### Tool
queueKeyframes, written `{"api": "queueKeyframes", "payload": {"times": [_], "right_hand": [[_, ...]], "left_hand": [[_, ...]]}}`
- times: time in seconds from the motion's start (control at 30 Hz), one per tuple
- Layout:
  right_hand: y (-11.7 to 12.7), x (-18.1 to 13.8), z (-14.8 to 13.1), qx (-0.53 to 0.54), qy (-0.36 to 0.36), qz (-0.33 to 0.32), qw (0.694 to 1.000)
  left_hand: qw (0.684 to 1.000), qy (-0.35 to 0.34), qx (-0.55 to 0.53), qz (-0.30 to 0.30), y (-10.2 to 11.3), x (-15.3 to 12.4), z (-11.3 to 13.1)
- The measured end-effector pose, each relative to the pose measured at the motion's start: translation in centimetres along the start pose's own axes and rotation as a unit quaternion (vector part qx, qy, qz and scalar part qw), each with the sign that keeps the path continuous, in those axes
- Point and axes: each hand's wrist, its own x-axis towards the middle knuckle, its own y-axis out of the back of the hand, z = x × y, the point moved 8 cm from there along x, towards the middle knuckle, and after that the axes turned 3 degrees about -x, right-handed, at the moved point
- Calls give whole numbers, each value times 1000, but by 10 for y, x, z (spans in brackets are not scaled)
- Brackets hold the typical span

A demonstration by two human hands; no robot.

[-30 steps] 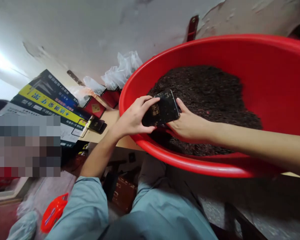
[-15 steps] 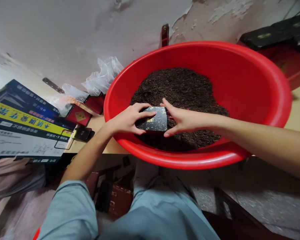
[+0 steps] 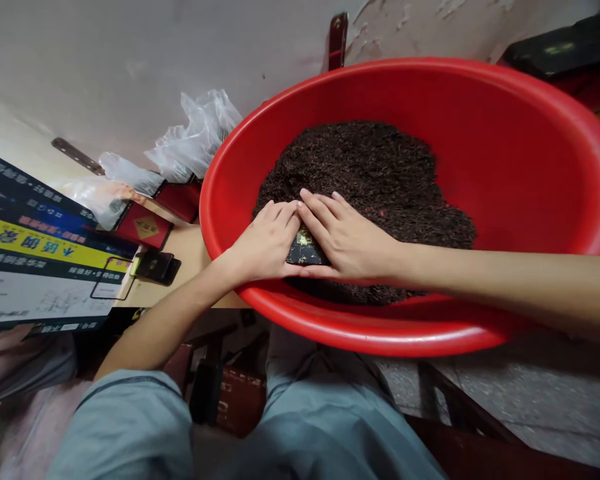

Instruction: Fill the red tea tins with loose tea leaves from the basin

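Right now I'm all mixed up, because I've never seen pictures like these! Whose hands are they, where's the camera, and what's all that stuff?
There's no robot here, just a person's bare left hand and right hand. The camera sits on that person's head, so every picture looks forward and down, and looks a bit squashed. Both hands are around a small black box with gold marks; they hide most of it. Under them is a big red tub with a heap of dark, loose bits inside. Left of it, on a pale table, are red boxes with clear plastic bags sticking up.
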Motion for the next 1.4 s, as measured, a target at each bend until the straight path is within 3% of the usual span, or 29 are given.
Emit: {"api": "queueKeyframes", "payload": {"times": [0.13,0.27,0.47,0.67,0.83,1.2,1.4], "right_hand": [[-5,2,-6,-60,-13,-38,997],[-4,7,-6,-93,-15,-64,994],[-7,17,3,-84,-37,-77,993],[-13,13,25,-20,-28,-65,997],[-25,20,23,1,7,-62,998],[-29,18,14,8,10,-35,999],[-18,15,14,30,-49,-28,998]], "left_hand": [[997,76,12,0,0,-4,-5],[998,32,-44,-35,-10,-5,-17],[997,26,-73,-16,-6,-4,-34],[994,80,-34,-62,3,3,-20],[987,118,32,-105,5,7,-13],[990,111,-81,-43,-8,0,-27],[982,150,64,-95,4,5,-3]]}}
